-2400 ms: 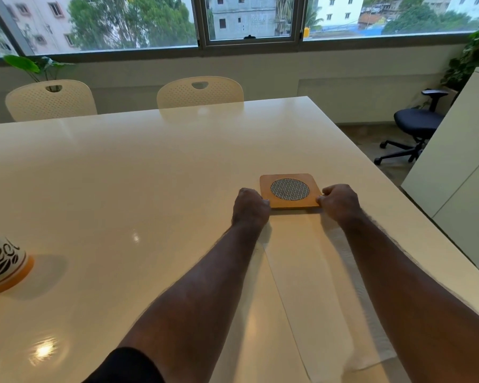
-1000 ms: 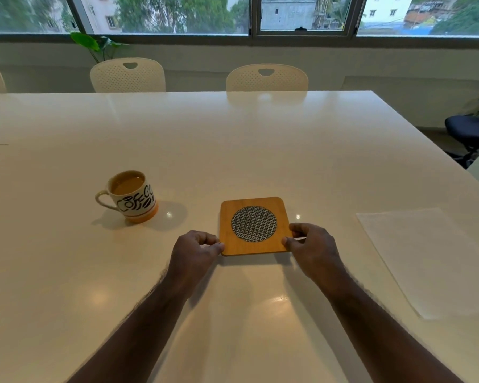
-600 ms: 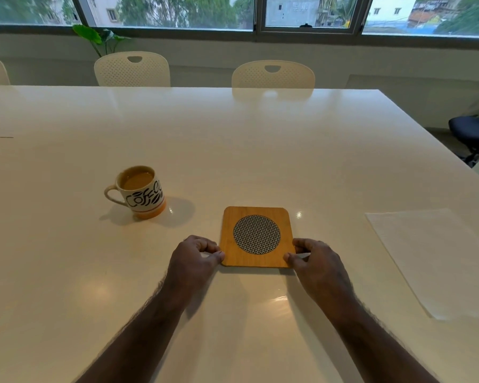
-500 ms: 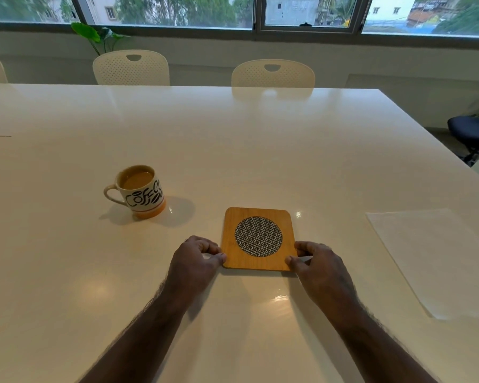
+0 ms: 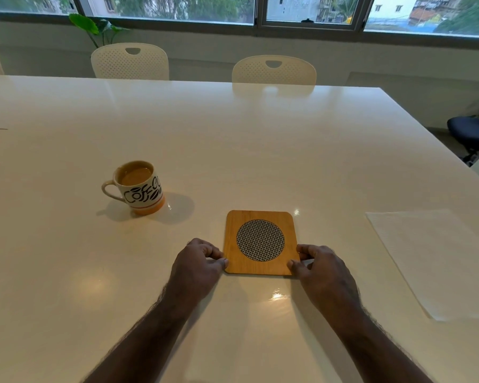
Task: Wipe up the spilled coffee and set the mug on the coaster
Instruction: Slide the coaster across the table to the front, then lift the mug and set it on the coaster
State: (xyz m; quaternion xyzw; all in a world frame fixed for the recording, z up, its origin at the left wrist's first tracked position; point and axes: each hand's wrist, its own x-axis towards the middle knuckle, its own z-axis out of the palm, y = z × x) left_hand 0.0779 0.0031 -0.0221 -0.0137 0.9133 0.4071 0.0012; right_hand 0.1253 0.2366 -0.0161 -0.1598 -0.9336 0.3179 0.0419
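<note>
The left hand point(image 5: 198, 265) and right hand point(image 5: 320, 268) each pinch a near corner of the coaster point(image 5: 261, 242), which lies flat at centre frame with edges roughly square to the table point(image 5: 260, 139). The mug point(image 5: 138, 187), full, stands upright at centre left, well apart from the coaster, handle pointing frame-left. No spill is discernible, the paper towel point(image 5: 437, 258) lies flat at right, and placing the mug remains outstanding.

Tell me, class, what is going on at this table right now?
A person holds a wooden coaster by its near corners, the left hand on one side and the right hand on the other. A mug of coffee stands apart on the table, to the left, not yet on the coaster. A paper towel lies flat to the right, untouched.
</note>
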